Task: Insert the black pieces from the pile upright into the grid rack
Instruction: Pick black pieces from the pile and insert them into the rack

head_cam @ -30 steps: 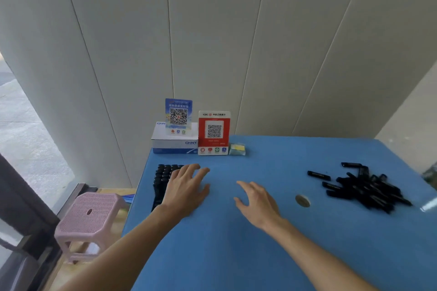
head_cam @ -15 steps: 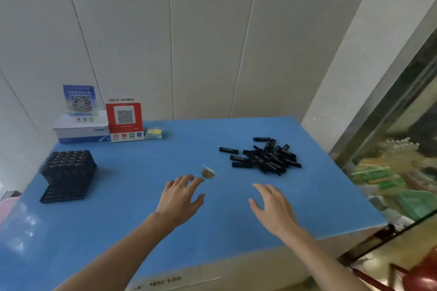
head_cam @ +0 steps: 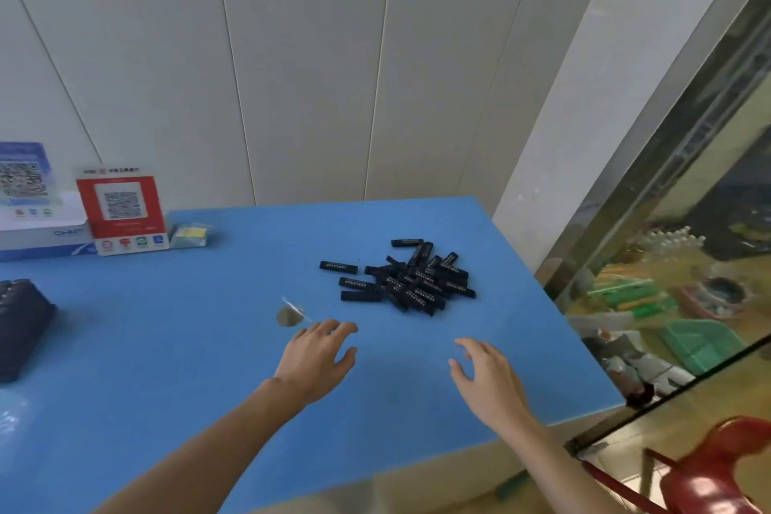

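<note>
A pile of several small black pieces (head_cam: 413, 280) lies on the blue table (head_cam: 187, 325), right of centre. At the left edge sits the black grid rack (head_cam: 21, 325), partly cut off by the frame. My left hand (head_cam: 317, 355) hovers over the table just in front of the pile, fingers relaxed and holding nothing. My right hand (head_cam: 488, 376) is to its right, also empty with spread fingers, a short way in front of the pile's right side.
A round hole (head_cam: 288, 315) in the table lies just beyond my left hand. A red QR sign (head_cam: 121, 209), a blue QR sign on a white box (head_cam: 33, 230) and a small packet (head_cam: 190, 236) stand at the back left. A glass pane (head_cam: 667, 263) borders the table's right.
My view has swung right from the rack to the pile. Both hands have moved right across the table, away from the rack and close to the pile.
</note>
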A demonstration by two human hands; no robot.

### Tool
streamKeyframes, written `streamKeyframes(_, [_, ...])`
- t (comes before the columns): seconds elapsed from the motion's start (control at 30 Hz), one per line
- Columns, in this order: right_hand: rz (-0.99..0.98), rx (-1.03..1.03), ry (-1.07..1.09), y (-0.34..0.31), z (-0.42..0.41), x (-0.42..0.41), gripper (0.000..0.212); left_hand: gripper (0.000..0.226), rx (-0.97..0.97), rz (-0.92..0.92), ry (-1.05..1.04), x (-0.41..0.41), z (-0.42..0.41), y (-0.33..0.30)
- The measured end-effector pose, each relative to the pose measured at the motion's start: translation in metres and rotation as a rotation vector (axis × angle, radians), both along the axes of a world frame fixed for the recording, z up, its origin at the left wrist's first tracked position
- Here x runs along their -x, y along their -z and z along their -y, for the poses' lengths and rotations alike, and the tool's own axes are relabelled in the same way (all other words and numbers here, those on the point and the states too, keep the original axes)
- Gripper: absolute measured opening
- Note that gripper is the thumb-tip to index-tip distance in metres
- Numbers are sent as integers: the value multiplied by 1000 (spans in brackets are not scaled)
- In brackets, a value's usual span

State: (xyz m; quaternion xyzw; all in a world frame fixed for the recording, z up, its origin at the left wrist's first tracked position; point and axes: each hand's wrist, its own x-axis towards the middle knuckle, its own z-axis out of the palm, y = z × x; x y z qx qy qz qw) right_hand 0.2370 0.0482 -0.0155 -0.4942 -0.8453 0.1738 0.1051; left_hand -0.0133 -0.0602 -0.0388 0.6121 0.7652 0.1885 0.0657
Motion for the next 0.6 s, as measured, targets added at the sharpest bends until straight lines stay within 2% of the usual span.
streamKeyframes(0.27, [59,9,-27,2,-92,6,37,36,-66,13,-3,-4,-89,25])
streamKeyframes(0.6, [100,-11,-72,19,-179,15,32,35,-162,-83,123,-10,-162,40])
